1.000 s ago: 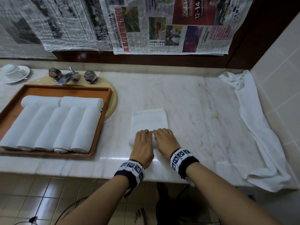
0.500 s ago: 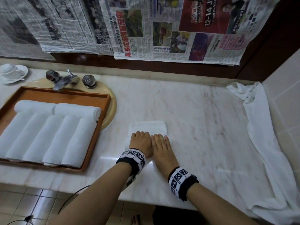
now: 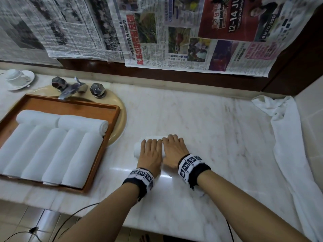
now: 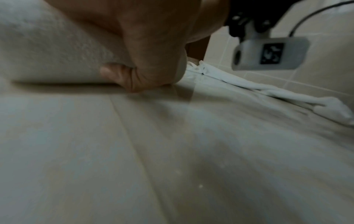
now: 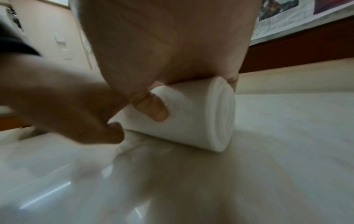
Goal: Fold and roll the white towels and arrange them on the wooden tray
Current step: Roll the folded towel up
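A white towel roll lies on the marble counter in front of me, mostly under my hands. My left hand and right hand sit side by side, palms down, wrapped over it. The right wrist view shows the roll's spiral end, my right thumb pressed into its near side and the fingers over the top. My left thumb is tucked at the roll's base. The wooden tray to the left holds several rolled white towels.
A loose white towel lies crumpled along the tiled wall at right. The tray rests over a beige basin with a metal faucet. A cup and saucer stand far left. Newspaper covers the back wall.
Both hands have pushed the roll away from me. The flat strip of towel beyond my fingers has shrunk and is now wound into the roll.
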Demonstrator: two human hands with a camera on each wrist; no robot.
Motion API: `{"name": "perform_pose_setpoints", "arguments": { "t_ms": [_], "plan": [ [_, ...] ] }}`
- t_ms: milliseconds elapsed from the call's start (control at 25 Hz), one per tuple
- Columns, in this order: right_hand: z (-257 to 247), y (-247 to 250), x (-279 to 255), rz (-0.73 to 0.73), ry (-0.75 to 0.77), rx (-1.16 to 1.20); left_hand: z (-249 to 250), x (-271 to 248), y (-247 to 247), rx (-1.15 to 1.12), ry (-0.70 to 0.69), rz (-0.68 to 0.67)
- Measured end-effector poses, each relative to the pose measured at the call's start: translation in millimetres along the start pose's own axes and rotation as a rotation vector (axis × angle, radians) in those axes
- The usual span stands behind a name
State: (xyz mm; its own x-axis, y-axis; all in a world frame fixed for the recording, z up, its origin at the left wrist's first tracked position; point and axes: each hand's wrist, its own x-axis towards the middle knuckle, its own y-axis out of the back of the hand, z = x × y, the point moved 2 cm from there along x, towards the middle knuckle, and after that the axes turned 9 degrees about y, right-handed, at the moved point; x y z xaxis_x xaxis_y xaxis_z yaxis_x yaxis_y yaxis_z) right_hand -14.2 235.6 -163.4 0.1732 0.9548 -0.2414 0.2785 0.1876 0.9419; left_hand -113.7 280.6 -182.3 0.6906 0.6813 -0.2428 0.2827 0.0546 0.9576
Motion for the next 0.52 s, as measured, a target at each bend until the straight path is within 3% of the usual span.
{"name": "perform_pose_setpoints", "arguments": {
  "t_ms": [80,160,320,520],
  "plan": [
    [0.2,-5.8,-7.7,0.149,0.000,0.002,-2.8,20.3,9.4,-0.017,-0.012,-0.012],
    [-0.9,-18.6,-18.5,0.180,0.016,-0.069,-4.4,35.4,14.2,-0.025,-0.015,-0.048],
    [6.2,-21.4,-13.3,-0.008,-0.029,-0.150,-4.4,52.6,14.2,-0.010,-0.019,-0.054],
    [20.9,0.1,25.2,-0.123,-0.068,-0.037,-5.8,73.9,17.5,-0.013,-0.017,-0.117]
  ]
}}
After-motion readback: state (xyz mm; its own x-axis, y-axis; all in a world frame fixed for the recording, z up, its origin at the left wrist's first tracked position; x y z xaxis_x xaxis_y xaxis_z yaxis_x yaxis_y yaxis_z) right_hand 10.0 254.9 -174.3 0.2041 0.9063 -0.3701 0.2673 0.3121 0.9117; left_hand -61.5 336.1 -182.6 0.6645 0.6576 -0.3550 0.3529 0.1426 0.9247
